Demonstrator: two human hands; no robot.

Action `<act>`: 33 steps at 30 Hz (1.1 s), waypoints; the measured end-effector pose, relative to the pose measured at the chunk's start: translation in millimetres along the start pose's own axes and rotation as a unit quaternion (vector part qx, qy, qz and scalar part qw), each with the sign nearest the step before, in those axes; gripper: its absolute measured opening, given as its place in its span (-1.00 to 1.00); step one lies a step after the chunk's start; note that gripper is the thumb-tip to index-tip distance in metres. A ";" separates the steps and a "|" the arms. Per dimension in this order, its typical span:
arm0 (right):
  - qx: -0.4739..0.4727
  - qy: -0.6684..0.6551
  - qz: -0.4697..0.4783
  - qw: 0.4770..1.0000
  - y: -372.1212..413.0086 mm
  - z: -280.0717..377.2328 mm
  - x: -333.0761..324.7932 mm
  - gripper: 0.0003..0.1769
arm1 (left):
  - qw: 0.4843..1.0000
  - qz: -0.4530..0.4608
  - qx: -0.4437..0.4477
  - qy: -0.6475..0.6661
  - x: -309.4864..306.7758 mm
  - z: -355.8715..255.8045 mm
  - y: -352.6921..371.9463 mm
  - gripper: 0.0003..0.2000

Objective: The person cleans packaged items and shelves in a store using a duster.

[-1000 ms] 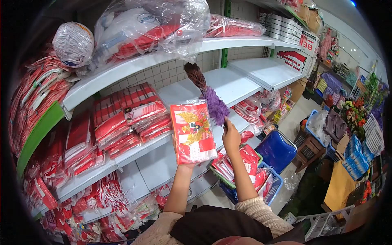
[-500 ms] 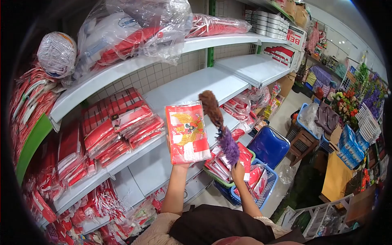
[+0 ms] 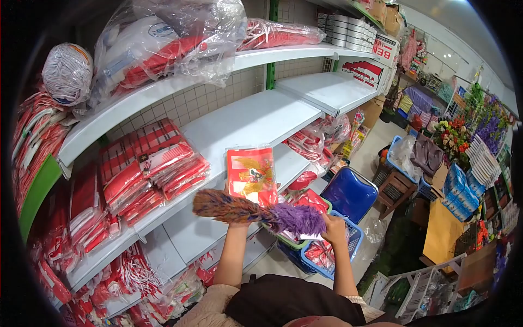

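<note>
The fluffy purple feather duster (image 3: 256, 212) has swung level in the clenched right hand (image 3: 335, 229); the left hand (image 3: 237, 224) grips the light, slippery red-white plastic packet (image 3: 251, 175) low down.

The left grip (image 3: 237, 224) holds a plastic-wrapped red and white flag packet (image 3: 251, 174) upright in front of the white shelf (image 3: 245, 120). The right grip (image 3: 335, 229) clasps a feather duster (image 3: 256, 210) by its purple end, lying level across the packet's lower edge. Just below, a blue basket (image 3: 355, 240) holds more red packets; folded red flags (image 3: 147, 169) are stacked at left
</note>
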State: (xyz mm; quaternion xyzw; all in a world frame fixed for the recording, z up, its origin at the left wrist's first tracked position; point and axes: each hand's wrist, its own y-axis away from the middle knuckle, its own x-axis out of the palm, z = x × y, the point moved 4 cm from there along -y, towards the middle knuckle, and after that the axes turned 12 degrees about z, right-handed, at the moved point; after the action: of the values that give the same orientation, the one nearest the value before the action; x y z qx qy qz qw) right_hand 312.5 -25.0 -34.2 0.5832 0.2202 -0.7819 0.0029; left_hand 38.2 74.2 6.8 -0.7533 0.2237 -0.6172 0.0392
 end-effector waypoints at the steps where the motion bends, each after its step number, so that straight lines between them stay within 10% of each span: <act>1: 0.019 -0.019 -0.008 1.000 1.9 -8.8 9.9 -0.66 | 1.000 -0.007 -0.002 0.001 -3.5 1.5 0.0 -0.44; 3: 0.117 -0.045 -0.045 0.991 6.4 -15.9 11.5 -0.73 | 1.000 -0.025 -0.007 0.013 -7.8 3.6 -1.7 -0.46; 4: 0.165 -0.060 -0.062 0.982 7.1 -17.6 11.3 -0.75 | 0.994 0.105 -0.011 0.005 -7.6 -1.1 -3.6 -0.47; 8: 0.316 -0.082 -0.099 0.940 10.1 -20.7 -1.5 -0.79 | 1.000 0.017 -0.018 0.011 -3.7 3.5 2.5 -0.44; 16: 0.018 -0.015 -0.024 0.999 16.7 -15.8 14.0 -0.69 | 0.993 0.077 -0.087 0.023 -46.4 9.5 -2.3 -0.50; 22: 0.281 -0.042 -0.078 0.956 9.9 -25.1 12.5 -0.81 | 1.000 -0.012 0.004 -0.025 -14.9 1.8 -0.6 -0.51; 30: 0.048 0.008 -0.063 0.997 18.5 -14.4 24.9 -0.81 | 0.999 0.021 -0.028 -0.008 -35.0 5.6 3.6 -0.48; 33: 0.224 -0.016 -0.046 0.973 19.7 -24.6 36.7 -0.79 | 0.976 0.205 -0.042 0.051 -62.1 12.5 0.7 -0.47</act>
State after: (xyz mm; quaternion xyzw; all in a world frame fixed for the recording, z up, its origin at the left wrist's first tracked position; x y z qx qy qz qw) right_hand 328.3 -25.0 -80.0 0.5459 0.0660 -0.8198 -0.1598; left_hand 41.3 94.8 -53.0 -0.6596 0.4012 -0.6239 0.1216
